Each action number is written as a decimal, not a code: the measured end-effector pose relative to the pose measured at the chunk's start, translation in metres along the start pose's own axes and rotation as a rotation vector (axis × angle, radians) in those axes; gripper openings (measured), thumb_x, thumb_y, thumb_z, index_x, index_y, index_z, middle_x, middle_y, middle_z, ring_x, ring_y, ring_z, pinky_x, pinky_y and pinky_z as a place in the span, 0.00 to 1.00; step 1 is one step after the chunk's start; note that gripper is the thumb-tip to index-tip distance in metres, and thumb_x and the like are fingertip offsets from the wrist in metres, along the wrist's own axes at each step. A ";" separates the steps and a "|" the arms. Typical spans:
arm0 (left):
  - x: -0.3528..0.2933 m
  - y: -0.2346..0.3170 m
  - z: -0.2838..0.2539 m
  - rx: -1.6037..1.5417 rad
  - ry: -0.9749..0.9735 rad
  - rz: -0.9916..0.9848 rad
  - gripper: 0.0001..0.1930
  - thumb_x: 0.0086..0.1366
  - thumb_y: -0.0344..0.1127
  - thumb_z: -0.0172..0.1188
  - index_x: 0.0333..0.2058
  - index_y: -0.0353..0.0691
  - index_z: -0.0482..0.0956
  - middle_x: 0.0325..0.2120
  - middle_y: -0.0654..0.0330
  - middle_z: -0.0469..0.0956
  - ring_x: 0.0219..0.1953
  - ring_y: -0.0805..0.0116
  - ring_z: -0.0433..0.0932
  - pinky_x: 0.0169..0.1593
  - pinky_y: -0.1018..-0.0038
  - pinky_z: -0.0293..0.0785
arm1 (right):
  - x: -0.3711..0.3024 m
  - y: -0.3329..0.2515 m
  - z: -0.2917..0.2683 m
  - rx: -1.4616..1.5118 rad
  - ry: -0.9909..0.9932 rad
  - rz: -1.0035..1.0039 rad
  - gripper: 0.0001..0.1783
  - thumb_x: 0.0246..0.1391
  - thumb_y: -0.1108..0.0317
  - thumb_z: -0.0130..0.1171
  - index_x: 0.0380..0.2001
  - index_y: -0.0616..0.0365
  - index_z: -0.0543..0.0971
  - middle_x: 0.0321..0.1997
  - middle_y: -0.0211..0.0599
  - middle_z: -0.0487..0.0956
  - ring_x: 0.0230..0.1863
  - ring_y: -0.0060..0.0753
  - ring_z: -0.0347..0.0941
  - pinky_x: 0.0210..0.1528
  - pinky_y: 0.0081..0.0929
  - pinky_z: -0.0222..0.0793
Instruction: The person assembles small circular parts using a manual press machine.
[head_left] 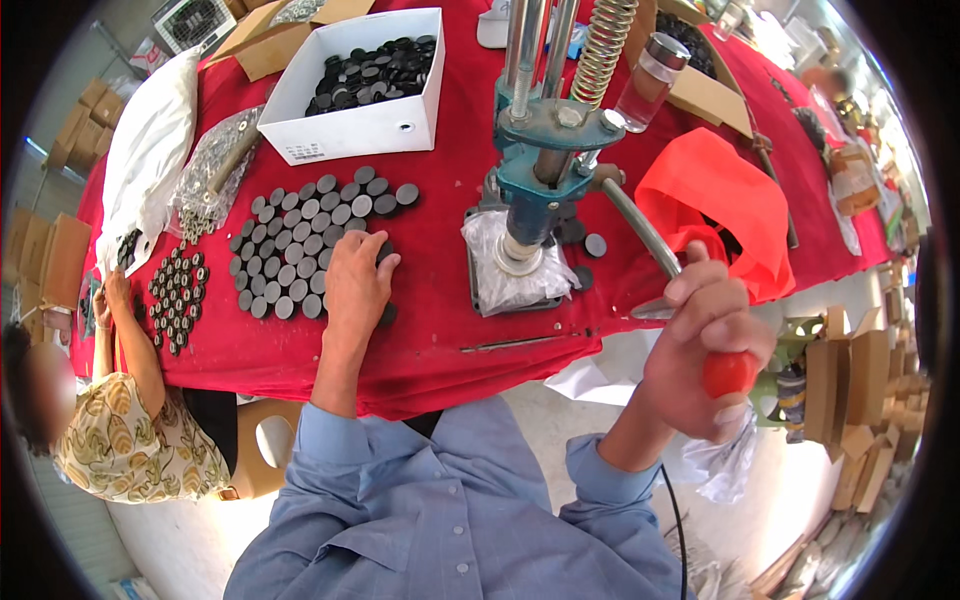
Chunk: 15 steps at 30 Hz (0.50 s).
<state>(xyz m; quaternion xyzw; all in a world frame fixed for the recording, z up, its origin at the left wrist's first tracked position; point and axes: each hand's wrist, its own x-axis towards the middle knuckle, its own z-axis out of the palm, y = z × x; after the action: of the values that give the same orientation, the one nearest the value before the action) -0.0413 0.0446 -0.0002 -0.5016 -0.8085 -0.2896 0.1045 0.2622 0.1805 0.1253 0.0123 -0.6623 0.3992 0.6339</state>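
Your right hand (705,340) had its fingers curled around the red knob (730,375) on the lever (640,230) of the green press (545,180). Your left hand (357,280), fingers bent, was at the right edge of the dark discs (285,240) — on the red cloth (430,355), left of the press — but I couldn't tell whether it pinched one.

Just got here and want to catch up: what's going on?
The person's right hand is closed around the lever of a teal press, with a red knob showing at the hand. The left hand is at the right edge of a spread of dark discs; whether it grips one is unclear. Crumpled clear plastic lies around the foot of the press's ram. At far left, a co-worker's hand is by a white sack.
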 end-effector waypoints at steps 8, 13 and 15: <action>0.009 0.091 0.009 -0.418 -0.069 0.105 0.36 0.52 0.36 0.78 0.59 0.37 0.73 0.38 0.55 0.83 0.34 0.58 0.81 0.38 0.64 0.79 | 0.093 0.020 0.011 0.279 -0.064 0.125 0.28 0.63 0.44 0.50 0.40 0.64 0.76 0.28 0.38 0.70 0.33 0.41 0.68 0.56 0.51 0.64; 0.022 0.116 0.032 -0.476 -0.111 0.083 0.41 0.52 0.36 0.78 0.62 0.33 0.68 0.38 0.52 0.82 0.36 0.55 0.82 0.39 0.62 0.80 | 0.115 0.030 0.014 0.243 -0.106 0.128 0.27 0.66 0.49 0.46 0.38 0.67 0.77 0.28 0.37 0.68 0.31 0.37 0.65 0.42 0.42 0.64; 0.021 0.117 0.038 -0.477 -0.097 0.075 0.41 0.52 0.36 0.78 0.62 0.32 0.67 0.38 0.51 0.82 0.37 0.54 0.82 0.40 0.62 0.80 | 0.113 0.030 0.014 0.244 -0.140 0.132 0.27 0.66 0.48 0.46 0.38 0.66 0.77 0.27 0.37 0.68 0.32 0.38 0.65 0.43 0.43 0.64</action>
<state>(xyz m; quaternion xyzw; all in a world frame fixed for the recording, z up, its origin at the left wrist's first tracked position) 0.0552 0.1208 0.0212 -0.5551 -0.7020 -0.4439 -0.0451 0.2129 0.2486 0.2083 0.0736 -0.6507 0.5156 0.5526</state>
